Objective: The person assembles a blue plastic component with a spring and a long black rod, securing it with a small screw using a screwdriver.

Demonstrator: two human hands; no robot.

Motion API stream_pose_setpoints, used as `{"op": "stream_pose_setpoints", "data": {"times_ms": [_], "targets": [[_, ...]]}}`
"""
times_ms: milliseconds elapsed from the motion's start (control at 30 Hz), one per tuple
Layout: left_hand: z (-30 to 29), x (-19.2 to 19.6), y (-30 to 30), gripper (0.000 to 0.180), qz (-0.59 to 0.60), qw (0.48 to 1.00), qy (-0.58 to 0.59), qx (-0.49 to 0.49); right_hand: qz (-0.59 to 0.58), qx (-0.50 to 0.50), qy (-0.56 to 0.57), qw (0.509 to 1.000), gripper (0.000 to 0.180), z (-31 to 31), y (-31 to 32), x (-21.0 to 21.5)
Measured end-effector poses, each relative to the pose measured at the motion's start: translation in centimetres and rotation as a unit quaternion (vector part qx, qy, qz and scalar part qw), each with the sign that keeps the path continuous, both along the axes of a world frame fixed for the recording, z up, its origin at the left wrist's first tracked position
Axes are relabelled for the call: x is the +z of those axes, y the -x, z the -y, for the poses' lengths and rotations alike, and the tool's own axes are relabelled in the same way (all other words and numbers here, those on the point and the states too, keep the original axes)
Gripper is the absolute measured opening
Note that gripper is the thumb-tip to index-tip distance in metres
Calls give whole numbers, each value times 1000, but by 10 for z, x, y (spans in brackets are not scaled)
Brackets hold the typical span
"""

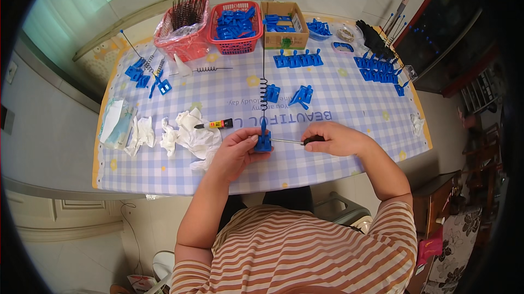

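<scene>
My left hand [236, 149] grips a small blue plastic part [263, 142] near the front edge of the checked tablecloth [338, 103]. A thin black rod with a coiled spring [263, 89] stands up from that part and runs toward the far side. My right hand [334, 138] holds a black-handled screwdriver [297, 142], its metal tip pointing left and touching the blue part. Two more blue parts [271, 93] [302, 96] lie just beyond my hands.
Crumpled white tissues [188, 133] and a small glue tube [217, 124] lie left of my hands. At the back stand a pink bag of black rods [183, 32], a red basket [236, 27] and a cardboard box [284, 24] of blue parts. Rows of blue parts [376, 69] lie right.
</scene>
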State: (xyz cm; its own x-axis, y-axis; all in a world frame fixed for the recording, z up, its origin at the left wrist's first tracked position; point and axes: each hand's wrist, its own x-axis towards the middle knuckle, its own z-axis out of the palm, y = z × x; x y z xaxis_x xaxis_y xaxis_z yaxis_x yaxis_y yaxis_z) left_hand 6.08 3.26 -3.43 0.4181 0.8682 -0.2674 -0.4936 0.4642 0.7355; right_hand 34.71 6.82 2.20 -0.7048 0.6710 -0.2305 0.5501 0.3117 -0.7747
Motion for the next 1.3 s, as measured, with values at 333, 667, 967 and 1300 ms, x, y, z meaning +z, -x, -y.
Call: {"op": "stream_pose_setpoints", "data": {"times_ms": [333,667,967,1300], "targets": [[0,0,-1,25,2,1000,-1,4,11,-51,-6,999,32,5,6,5],[0,3,-1,25,-6,1000,2,3,0,17,-34,999,31,2,2,0],[0,2,0,25,-14,1000,11,12,1,13,-67,998,27,3,3,3],[0,4,-2,25,-19,1000,13,16,45,-58,-229,971,27,5,-10,-4]]}}
